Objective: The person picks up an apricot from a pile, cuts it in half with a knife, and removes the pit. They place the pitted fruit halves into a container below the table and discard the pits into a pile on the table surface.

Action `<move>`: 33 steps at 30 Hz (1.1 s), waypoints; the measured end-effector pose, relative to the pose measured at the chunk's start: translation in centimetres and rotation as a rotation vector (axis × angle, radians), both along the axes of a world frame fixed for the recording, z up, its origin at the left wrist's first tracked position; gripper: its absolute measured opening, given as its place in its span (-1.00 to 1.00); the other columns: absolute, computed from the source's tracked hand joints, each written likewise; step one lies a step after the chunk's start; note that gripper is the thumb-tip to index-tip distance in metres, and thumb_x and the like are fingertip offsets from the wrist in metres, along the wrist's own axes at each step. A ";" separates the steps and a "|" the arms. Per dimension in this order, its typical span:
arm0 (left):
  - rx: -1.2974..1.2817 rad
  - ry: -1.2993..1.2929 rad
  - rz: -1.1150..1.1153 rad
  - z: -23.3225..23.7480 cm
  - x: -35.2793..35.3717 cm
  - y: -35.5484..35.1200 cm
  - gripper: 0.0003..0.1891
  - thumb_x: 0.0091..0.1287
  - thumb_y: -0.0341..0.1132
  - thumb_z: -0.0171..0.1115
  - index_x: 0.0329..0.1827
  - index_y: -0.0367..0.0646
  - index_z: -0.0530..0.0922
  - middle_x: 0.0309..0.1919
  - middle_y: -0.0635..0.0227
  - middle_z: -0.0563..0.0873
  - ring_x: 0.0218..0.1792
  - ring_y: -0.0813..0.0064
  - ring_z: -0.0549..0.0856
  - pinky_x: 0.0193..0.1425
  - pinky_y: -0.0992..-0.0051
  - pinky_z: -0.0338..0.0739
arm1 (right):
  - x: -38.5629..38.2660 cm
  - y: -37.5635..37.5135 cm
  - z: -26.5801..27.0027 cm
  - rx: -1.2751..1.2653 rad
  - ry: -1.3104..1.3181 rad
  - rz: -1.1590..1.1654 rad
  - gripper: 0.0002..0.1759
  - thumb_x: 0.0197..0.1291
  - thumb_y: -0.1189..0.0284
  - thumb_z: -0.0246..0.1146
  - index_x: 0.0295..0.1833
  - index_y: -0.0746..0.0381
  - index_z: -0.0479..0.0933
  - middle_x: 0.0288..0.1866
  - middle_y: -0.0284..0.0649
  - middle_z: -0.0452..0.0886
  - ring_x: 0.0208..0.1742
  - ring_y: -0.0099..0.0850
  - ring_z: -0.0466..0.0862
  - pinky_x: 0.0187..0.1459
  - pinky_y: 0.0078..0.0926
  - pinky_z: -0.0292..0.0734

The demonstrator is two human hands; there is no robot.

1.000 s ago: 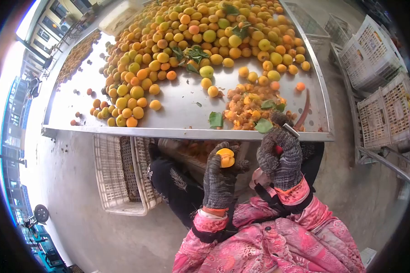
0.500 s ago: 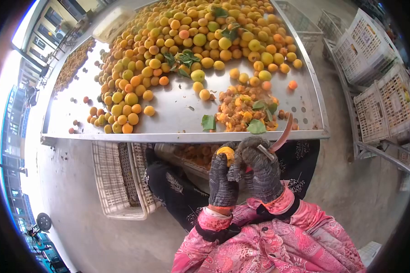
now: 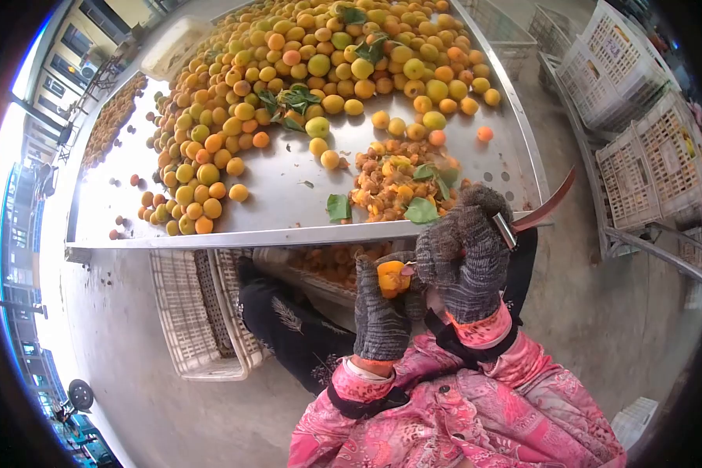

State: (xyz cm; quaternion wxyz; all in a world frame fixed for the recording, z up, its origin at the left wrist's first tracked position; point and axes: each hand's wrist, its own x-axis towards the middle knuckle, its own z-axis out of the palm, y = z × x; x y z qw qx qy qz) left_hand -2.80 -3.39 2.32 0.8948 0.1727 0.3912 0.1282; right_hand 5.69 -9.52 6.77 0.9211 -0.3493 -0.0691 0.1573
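Note:
My left hand (image 3: 381, 316), in a grey knit glove, is closed around a yellow-orange apricot (image 3: 392, 279) just below the table's front edge. A cut-looking, paler patch shows on the fruit's right side. To the right, my gloved right hand (image 3: 462, 257) is closed on a knife, its curved blade (image 3: 552, 204) pointing up and right. The two hands are close together. Beyond them on the metal table lies a heap of torn apricot flesh and scraps (image 3: 398, 183) with green leaves (image 3: 422, 210).
A large pile of whole apricots (image 3: 288, 70) covers the back of the metal table (image 3: 273, 203). White plastic crates (image 3: 203, 312) stand on the floor at left. Beneath the table, another crate holds brownish pieces (image 3: 339, 261). Stacked crates (image 3: 651, 156) stand on a rack at right.
My right hand with the knife has moved up and right, away from my left hand. The apricot in my left hand now shows more fully. The whole view has shifted slightly.

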 end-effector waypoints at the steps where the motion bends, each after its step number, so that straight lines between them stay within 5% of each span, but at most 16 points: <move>1: 0.028 0.004 -0.029 0.0 0.0 -0.1 -0.50 0.23 0.27 -0.01 -0.18 0.00 0.51 -0.41 0.40 0.60 -0.50 0.47 0.56 -0.55 0.57 0.43 | -0.1 0.0 0.0 0.026 -0.035 -0.001 -0.76 0.22 0.46 0.15 0.01 0.18 0.43 -0.71 -0.30 0.40 -0.78 -0.53 0.34 -0.72 -0.56 0.28; 13: 0.105 0.006 -0.016 1.0 0.5 -1.0 -0.45 0.30 0.23 -0.09 -0.03 -0.09 0.49 -0.28 0.38 0.63 -0.46 0.49 0.60 -0.49 0.59 0.47 | -1.0 -0.8 -1.7 -0.052 -0.289 0.000 -0.80 0.13 0.52 0.24 -0.09 0.21 0.50 -0.52 -0.30 0.52 -0.62 -0.55 0.45 -0.62 -0.60 0.36; 17: 0.114 -0.008 -0.011 0.7 0.3 -1.3 -0.49 0.34 0.18 -0.12 -0.05 -0.10 0.47 -0.30 0.39 0.61 -0.43 0.52 0.60 -0.39 0.60 0.53 | -0.8 -0.5 -2.1 0.062 -0.142 0.005 -0.83 0.16 0.50 0.21 -0.11 0.20 0.51 -0.43 -0.29 0.56 -0.52 -0.56 0.52 -0.53 -0.61 0.43; 18: 0.211 -0.024 -0.059 0.4 -0.1 -1.2 -0.51 0.37 0.14 -0.15 -0.06 -0.12 0.48 -0.31 0.40 0.60 -0.42 0.55 0.58 -0.39 0.62 0.52 | -0.3 -0.1 -3.3 -0.295 -0.347 -0.221 -0.85 0.20 0.47 0.17 -0.10 0.14 0.49 -0.59 -0.35 0.48 -0.68 -0.58 0.42 -0.65 -0.60 0.34; 19: 0.310 -0.041 -0.108 0.2 -0.4 -1.2 -0.52 0.41 0.10 -0.18 -0.07 -0.14 0.49 -0.33 0.41 0.60 -0.41 0.58 0.57 -0.39 0.64 0.50 | -0.2 -0.3 -3.4 -0.296 -0.348 -0.222 -0.85 0.20 0.47 0.17 -0.10 0.14 0.49 -0.59 -0.35 0.48 -0.68 -0.58 0.42 -0.65 -0.60 0.34; 21: 0.290 -0.017 -0.072 0.1 0.0 -1.4 -0.53 0.39 0.12 -0.14 -0.09 -0.12 0.47 -0.32 0.39 0.58 -0.37 0.57 0.57 -0.29 0.61 0.52 | 0.5 0.0 -1.5 0.090 0.054 -0.016 -0.83 0.23 0.43 0.14 -0.06 0.09 0.45 -0.71 -0.39 0.34 -0.80 -0.58 0.26 -0.74 -0.58 0.24; 23: 0.266 0.014 -0.038 -0.3 0.0 -1.5 -0.55 0.37 0.13 -0.11 -0.11 -0.10 0.46 -0.32 0.37 0.56 -0.32 0.55 0.57 -0.20 0.58 0.55 | 1.1 0.0 -2.9 -0.160 -0.076 -0.108 -0.79 0.23 0.41 0.13 -0.01 0.09 0.41 -0.75 -0.39 0.27 -0.84 -0.57 0.18 -0.77 -0.56 0.20; 25: 0.446 0.004 -0.116 -0.8 -0.3 -1.3 -0.56 0.39 0.07 -0.10 -0.12 -0.17 0.45 -0.29 0.33 0.56 -0.30 0.52 0.57 -0.22 0.57 0.53 | 1.8 -0.2 -3.0 0.212 0.251 0.136 -0.77 0.23 0.42 0.14 0.00 0.11 0.42 -0.72 -0.41 0.30 -0.82 -0.59 0.21 -0.76 -0.59 0.20; 32: 1.322 -0.024 -0.386 -2.9 -1.3 -0.4 -0.60 0.23 -0.34 0.20 0.07 -0.33 0.34 -0.24 0.17 0.57 -0.25 0.29 0.60 -0.14 0.41 0.53 | 2.7 -0.2 -3.9 0.148 0.146 0.365 -0.71 0.20 0.38 0.19 0.04 0.17 0.44 -0.64 -0.41 0.39 -0.78 -0.60 0.29 -0.76 -0.62 0.21; 33: 1.687 0.008 -0.334 -2.9 -1.3 -0.4 -0.52 0.14 -0.41 0.25 0.10 -0.36 0.32 -0.23 0.13 0.57 -0.25 0.24 0.60 -0.14 0.38 0.53 | 2.7 0.0 -3.8 0.100 0.139 0.375 -0.71 0.20 0.38 0.19 0.04 0.17 0.44 -0.63 -0.41 0.40 -0.79 -0.60 0.28 -0.76 -0.62 0.20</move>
